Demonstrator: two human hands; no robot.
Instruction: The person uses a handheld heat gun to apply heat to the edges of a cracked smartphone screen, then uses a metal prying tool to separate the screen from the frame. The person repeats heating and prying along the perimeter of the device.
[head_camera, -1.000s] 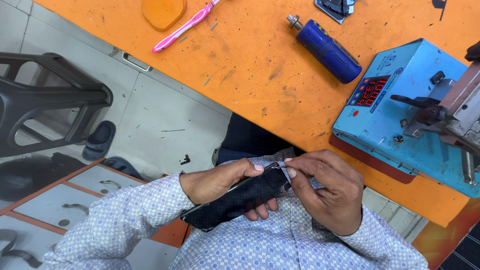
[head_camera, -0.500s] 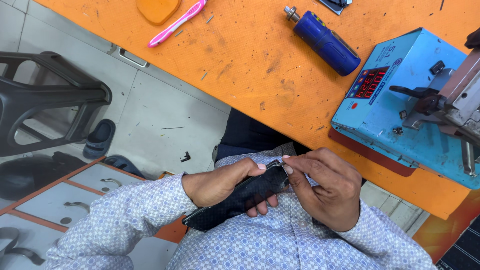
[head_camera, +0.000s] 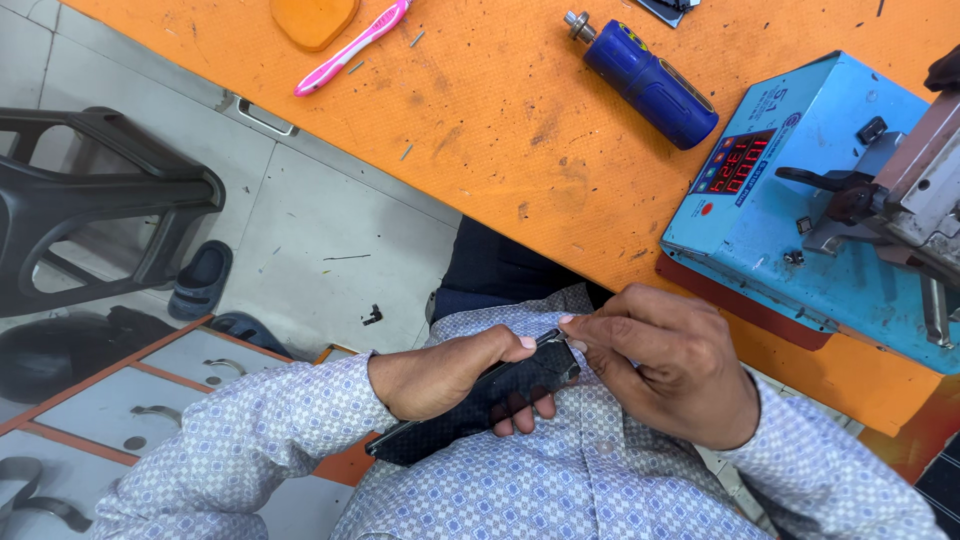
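The left hand (head_camera: 440, 375) wraps a flat black rectangular phone (head_camera: 480, 405) against the patterned shirt; the right hand (head_camera: 665, 365) pinches its upper corner. An orange worktable (head_camera: 500, 110) spans 12 o'clock, with a blue machine (head_camera: 800, 240) at 2 and grey floor tiles (head_camera: 320, 230) at 9. Since earlier, the grip is unchanged.

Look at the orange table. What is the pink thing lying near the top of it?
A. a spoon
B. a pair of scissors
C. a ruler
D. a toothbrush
D: the pink thing on the orange table is a toothbrush, long and thin with a bristled head at one end, lying beside an orange pad.
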